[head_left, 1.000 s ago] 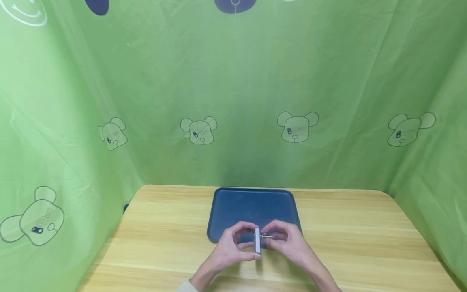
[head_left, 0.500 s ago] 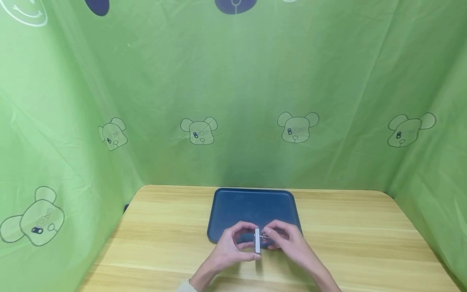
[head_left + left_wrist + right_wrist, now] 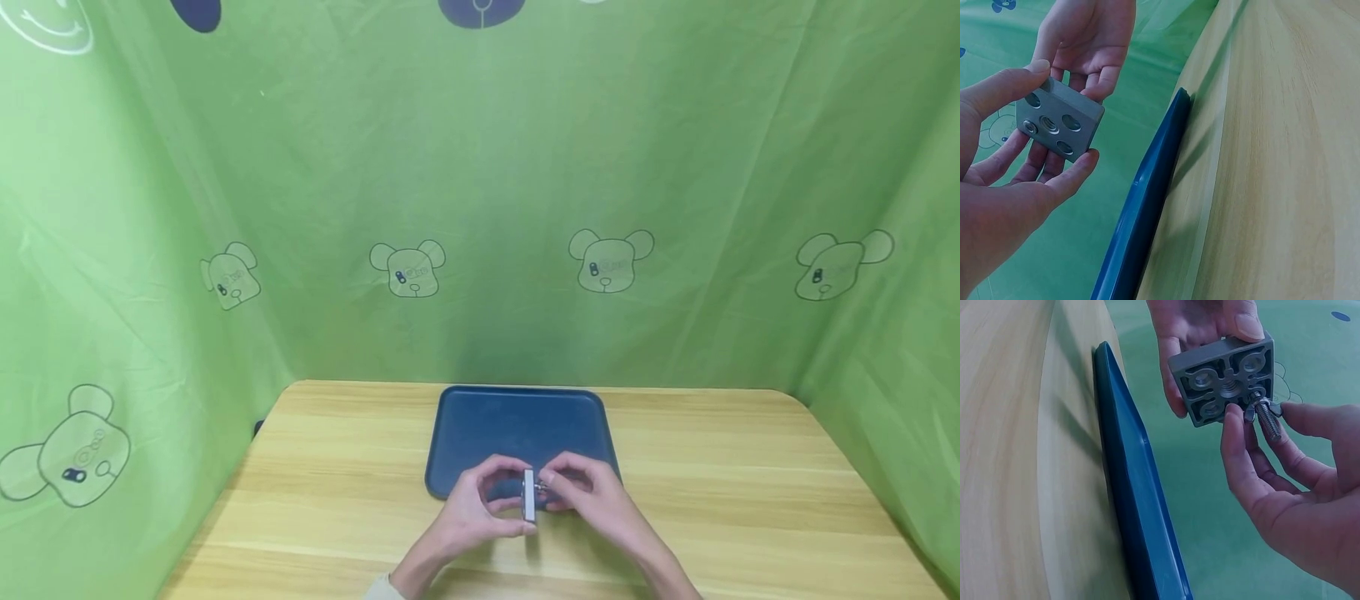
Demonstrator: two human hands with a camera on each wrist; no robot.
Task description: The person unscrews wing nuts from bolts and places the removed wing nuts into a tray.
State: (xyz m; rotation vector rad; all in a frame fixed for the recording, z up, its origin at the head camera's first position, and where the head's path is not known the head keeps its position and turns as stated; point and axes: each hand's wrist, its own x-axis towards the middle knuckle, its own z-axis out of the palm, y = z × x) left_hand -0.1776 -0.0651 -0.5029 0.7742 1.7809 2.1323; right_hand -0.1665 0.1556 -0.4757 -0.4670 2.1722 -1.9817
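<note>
A square grey metal block (image 3: 1197, 397) with several round holes is gripped by its edges between the thumb and fingers of my left hand (image 3: 476, 504). It stands on edge in the head view, above the front of the tray. From one corner hole a threaded bolt (image 3: 1270, 425) sticks out toward my right hand (image 3: 596, 496). A wing nut (image 3: 1250, 414) sits on that bolt close to the block, its wings pinched between my right thumb and a finger. In the left wrist view the block's other face (image 3: 1047, 111) shows a bolt head (image 3: 1030, 127) in one corner hole.
Behind and below the hands a dark blue tray (image 3: 517, 425) lies on the light wooden table (image 3: 337, 475). Green cloth (image 3: 510, 333) with bear-face prints encloses the back and both sides.
My right thumb and fingers have shifted round the wing nut, the thumb now higher and covering more of the bolt in the head view. My left hand and the block have stayed in place.
</note>
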